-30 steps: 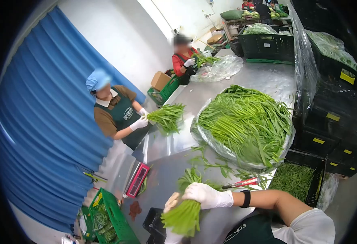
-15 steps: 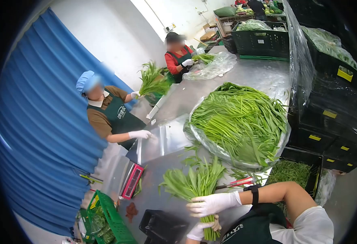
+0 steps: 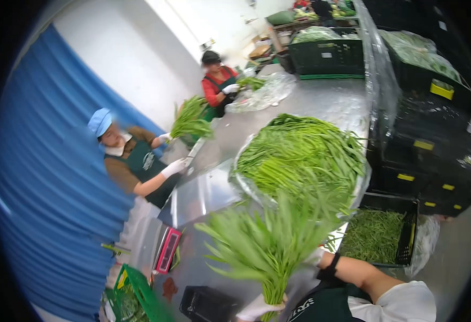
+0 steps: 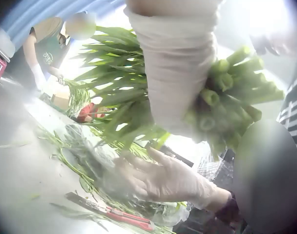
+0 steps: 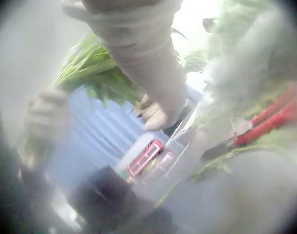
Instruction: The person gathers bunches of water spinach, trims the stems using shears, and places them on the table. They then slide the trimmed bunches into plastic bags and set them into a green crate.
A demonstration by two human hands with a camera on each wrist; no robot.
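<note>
The table [image 3: 329, 102] is shiny metal, the crates [image 3: 434, 139] at right matt black plastic, the film [image 3: 244, 180] under the heaped greens [image 3: 299, 155] clear and glossy, the glove [image 4: 178, 73] on the left hand [image 3: 257, 308] smooth.

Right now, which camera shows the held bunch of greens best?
The head view: the whole bunch of greens shows, leaves fanned above the left hand. The left wrist view shows mostly cut stem ends; the right wrist view is blurred.

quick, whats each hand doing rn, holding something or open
Left hand: grip closed round the stems of the bunch of greens.
Right hand: open, fingers spread beside the leaves, holding nothing.
</note>
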